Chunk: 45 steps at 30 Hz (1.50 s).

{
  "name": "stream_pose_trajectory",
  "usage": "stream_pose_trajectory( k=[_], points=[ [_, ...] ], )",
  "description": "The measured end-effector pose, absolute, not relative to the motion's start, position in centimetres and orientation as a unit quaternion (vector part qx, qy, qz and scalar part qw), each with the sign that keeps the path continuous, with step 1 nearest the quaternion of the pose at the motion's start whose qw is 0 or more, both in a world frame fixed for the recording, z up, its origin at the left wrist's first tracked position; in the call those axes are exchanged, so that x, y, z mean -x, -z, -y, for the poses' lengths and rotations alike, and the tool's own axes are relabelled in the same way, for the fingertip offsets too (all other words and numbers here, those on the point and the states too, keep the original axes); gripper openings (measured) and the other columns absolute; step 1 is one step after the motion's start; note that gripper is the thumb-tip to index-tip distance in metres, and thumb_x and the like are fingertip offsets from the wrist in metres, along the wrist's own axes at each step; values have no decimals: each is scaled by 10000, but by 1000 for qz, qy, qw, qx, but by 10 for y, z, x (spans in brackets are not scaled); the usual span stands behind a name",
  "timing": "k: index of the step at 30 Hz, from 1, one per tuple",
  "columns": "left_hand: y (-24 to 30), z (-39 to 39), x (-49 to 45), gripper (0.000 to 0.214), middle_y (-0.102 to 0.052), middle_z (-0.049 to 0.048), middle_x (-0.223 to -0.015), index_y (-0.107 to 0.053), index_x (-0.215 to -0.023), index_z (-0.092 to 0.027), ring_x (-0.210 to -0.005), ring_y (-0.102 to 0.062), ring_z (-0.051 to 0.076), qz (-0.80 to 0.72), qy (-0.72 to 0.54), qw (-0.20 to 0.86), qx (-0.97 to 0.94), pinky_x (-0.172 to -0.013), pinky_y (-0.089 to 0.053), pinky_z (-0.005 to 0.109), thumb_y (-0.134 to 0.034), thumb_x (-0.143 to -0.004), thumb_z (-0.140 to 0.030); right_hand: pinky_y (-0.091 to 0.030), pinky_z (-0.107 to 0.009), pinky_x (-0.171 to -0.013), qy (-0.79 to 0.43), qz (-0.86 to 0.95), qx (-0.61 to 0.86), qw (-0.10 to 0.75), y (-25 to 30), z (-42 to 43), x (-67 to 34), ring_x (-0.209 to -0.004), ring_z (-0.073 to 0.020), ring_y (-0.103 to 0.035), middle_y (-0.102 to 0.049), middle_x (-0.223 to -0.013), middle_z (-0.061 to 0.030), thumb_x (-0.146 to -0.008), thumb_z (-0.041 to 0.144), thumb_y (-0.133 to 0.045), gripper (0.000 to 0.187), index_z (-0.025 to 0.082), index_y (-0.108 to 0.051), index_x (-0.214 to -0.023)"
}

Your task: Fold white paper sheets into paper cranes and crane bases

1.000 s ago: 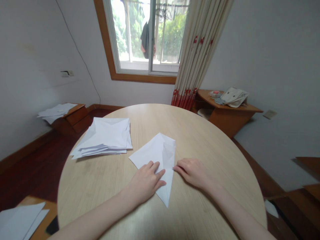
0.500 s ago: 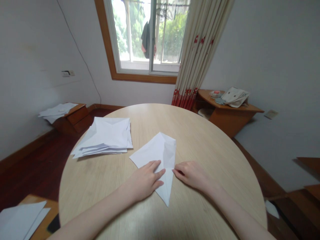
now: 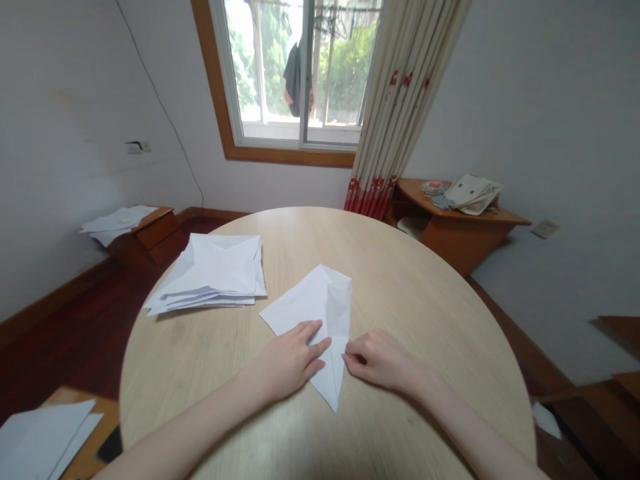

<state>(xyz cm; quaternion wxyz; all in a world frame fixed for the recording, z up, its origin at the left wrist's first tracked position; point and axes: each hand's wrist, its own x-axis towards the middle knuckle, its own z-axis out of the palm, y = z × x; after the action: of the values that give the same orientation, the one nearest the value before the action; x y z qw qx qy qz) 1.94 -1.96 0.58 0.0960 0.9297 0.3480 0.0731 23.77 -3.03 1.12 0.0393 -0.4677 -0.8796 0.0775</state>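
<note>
Right of the paper stack (image 3: 223, 267) and nearer me, the folded sheet (image 3: 305, 300) lies on the counter (image 3: 425, 283) partly beneath my left grip (image 3: 285, 360), spread apart, while my right grip (image 3: 377, 358) sits curled at its edge, clamped or not I cannot tell.

Left hand (image 3: 285, 360) palm down, fingers (image 3: 319, 349) spread; right hand (image 3: 377, 358) loosely curled; forearms (image 3: 200, 420) angled inward.

Tbl (image 3: 440, 313) rm R; stack (image 3: 223, 267) blks L.
</note>
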Motion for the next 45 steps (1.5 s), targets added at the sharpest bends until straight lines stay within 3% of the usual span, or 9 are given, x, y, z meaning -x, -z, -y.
stream_pose_trajectory(
  k=[11,19,31,35,40,45],
  points=[
    [-6,21,-21,393,-441,156,-1437,-526,-1330,-191,-1328,-404,285,-353,-64,107,-927,-1017,-444,437,-504,-946,-270,-189,-256,-488,-90,906,412,41,-12,42,-228,-435,-88,-363,-591,-498,11,-759,106,-523,247,166,-596,-532],
    [-9,22,-21,401,-436,188,-1432,-522,-1339,-150,-1332,-397,306,-348,-50,103,-931,-1034,-435,439,-488,-953,-257,-208,-248,-482,-110,911,398,21,-13,52,-220,-427,-89,-354,-601,-495,-2,-716,102,-537,217,165,-609,-522],
    [-8,21,-21,408,-425,170,-1448,-505,-1356,-172,-1337,-390,308,-350,-41,111,-929,-1014,-454,441,-467,-960,-264,-170,-249,-450,-126,923,363,7,-5,63,-211,-402,-84,-228,-571,-438,13,-595,106,-526,147,176,-615,-500],
    [-8,20,-20,404,-420,155,-1454,-505,-1355,-190,-1339,-387,297,-352,-41,109,-929,-1016,-454,435,-463,-963,-280,-170,-246,-445,-136,925,354,30,-2,66,-210,-408,-81,-193,-537,-412,34,-573,100,-529,136,180,-581,-477],
    [-8,20,-19,400,-430,156,-1449,-518,-1346,-188,-1331,-398,303,-350,-48,118,-928,-1016,-453,450,-479,-956,-268,-202,-226,-442,-179,918,340,95,1,60,-214,-396,-70,-254,-416,-386,69,-569,79,-529,188,177,-458,-426],
    [-9,19,-19,393,-437,153,-1444,-526,-1338,-203,-1326,-408,298,-351,-50,119,-928,-996,-472,447,-489,-952,-269,-227,-224,-457,-186,903,350,167,3,45,-226,-409,-71,-285,-364,-409,71,-659,87,-491,292,190,-324,-443]
  ],
)
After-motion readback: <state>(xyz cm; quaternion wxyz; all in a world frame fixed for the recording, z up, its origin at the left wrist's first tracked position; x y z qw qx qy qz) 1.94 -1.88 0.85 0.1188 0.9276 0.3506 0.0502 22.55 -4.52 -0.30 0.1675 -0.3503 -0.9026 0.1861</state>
